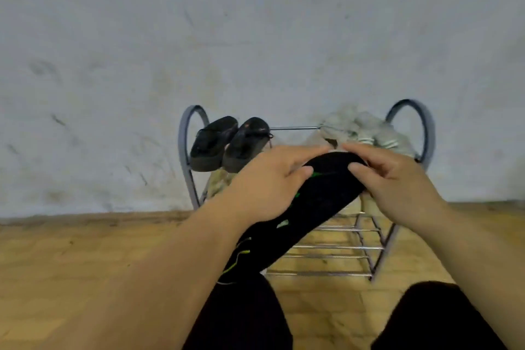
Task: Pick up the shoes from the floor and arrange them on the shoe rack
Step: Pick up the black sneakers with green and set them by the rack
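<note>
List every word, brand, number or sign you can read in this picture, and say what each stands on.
No text can be read.
The black shoe, held by the left hand and right hand: green and white marks, too blurred to tell if they are letters.
The black sandals and grey shoes: no lettering shows.

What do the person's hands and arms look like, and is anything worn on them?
The left hand and the right hand are bare: no gloves, rings or watch show. The left forearm and the right forearm carry no sleeve in view.
</note>
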Motion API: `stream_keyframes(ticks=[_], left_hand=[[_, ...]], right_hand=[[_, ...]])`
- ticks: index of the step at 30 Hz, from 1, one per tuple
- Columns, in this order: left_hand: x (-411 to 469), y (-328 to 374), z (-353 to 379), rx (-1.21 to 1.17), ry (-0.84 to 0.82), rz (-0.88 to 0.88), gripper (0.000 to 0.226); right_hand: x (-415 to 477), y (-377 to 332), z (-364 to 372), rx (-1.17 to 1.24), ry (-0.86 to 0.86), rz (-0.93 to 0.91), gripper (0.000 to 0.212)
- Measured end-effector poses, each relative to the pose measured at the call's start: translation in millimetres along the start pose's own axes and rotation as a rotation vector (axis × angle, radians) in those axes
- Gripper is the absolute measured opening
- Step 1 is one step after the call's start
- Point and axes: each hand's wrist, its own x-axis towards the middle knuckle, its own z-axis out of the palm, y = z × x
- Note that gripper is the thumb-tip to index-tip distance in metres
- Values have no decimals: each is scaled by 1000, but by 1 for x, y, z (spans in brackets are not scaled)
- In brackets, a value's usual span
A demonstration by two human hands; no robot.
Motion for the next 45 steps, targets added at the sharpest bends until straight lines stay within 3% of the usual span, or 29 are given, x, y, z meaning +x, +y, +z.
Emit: stream_keyframes(ticks=[6, 11, 15, 21, 26, 31, 40, 45], left_hand=[[105, 62, 148, -138, -251, 55, 43], [157, 111, 260, 3, -470, 210, 44], [162, 124, 348, 27, -627, 162, 46], [129, 118, 447, 77, -775, 111, 45], [116, 108, 476, 82, -873, 90, 48], [111, 107, 490, 71, -956, 10, 54], [124, 131, 503, 60, -815, -45, 59], [133, 109, 505, -7, -771, -89, 60]], right_hand=[[-55, 122, -114, 279, 483, 323, 34], [-114, 208, -177, 286, 577, 513, 33], [-167, 272, -207, 204, 615, 686, 33], [-251, 342, -202, 164, 611, 913, 34], [-316, 369, -183, 108, 555, 1078, 48], [-365, 384, -175, 62, 518, 1240, 47], [-362, 457, -190, -131, 415, 1288, 67], [-349, 519, -207, -333, 219, 1377, 86]])
